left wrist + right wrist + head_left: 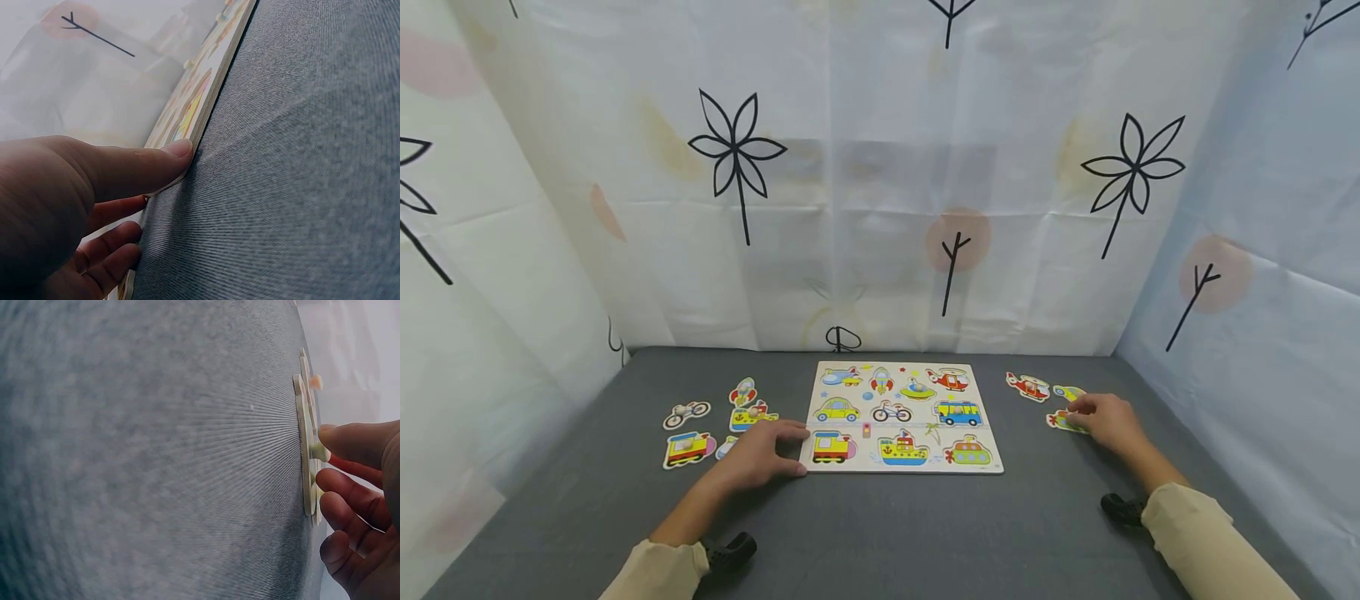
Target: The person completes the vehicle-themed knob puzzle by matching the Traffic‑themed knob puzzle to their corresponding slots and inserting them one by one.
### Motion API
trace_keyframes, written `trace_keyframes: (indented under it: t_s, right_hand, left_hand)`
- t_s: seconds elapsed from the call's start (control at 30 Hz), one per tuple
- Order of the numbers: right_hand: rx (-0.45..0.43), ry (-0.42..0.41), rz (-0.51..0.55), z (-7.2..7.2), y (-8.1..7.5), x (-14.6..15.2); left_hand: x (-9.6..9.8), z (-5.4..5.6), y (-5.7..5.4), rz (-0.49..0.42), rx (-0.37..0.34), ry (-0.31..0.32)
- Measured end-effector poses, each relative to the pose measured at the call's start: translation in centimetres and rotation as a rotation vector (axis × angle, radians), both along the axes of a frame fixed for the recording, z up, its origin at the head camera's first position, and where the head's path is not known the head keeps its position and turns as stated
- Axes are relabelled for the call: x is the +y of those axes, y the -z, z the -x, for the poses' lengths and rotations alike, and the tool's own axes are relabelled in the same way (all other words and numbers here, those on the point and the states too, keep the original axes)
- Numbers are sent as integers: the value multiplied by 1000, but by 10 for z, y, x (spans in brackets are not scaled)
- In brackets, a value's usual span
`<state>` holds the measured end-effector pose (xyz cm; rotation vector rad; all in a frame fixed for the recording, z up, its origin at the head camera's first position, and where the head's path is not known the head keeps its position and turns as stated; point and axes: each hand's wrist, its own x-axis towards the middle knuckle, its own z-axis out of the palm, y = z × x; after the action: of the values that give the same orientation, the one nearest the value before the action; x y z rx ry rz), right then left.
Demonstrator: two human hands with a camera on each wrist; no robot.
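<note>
A white wooden vehicle puzzle board [865, 463] lies flat on the grey cloth. My left hand [760, 457] rests at its left edge, thumb [169, 153] against the near corner and index finger farther up. My right hand [1108, 423] is right of the board, its thumb and fingers on the knob [320, 452] of a submarine puzzle piece [1060, 422], which lies on the cloth and is partly hidden by the fingers. Just beyond lie a helicopter piece [1028, 387] and a yellow-green piece [1066, 392], partly covered by the hand.
Left of the board lie a bicycle piece [687, 414], a train piece [689, 449], a rocket piece [743, 392] and a ship piece [752, 415]. Another piece [726, 447] is mostly covered by the left hand. Patterned white curtains [880, 275] border the table's back and sides.
</note>
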<state>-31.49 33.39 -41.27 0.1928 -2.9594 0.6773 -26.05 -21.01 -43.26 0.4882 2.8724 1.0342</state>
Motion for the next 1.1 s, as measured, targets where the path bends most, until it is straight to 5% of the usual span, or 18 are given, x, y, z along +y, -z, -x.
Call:
trace_keyframes:
  t_s: [1.1]
  right_hand:
    - [35,-33,35,-1,6,-1]
  left_hand:
    - [1,-2,-2,14,3,-13]
